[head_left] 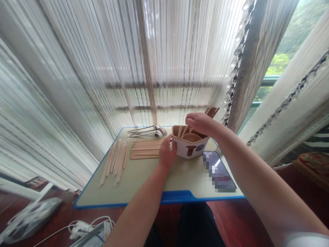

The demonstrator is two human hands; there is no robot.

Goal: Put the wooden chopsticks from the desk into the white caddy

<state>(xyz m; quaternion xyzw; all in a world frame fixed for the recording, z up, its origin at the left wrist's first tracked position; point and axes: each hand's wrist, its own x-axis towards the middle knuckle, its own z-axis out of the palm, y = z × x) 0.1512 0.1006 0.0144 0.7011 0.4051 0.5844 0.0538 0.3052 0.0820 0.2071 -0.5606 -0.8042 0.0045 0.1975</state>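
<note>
White caddy (189, 150) (half-hidden by left hand (167, 153) and right hand (199, 124)) perhaps holds chopsticks (212, 111).

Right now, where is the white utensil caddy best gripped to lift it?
By its outer wall below the rim, from the near side, where the left hand holds the white utensil caddy: the wall is fairly flat, while chopsticks crowd the opening.
</note>
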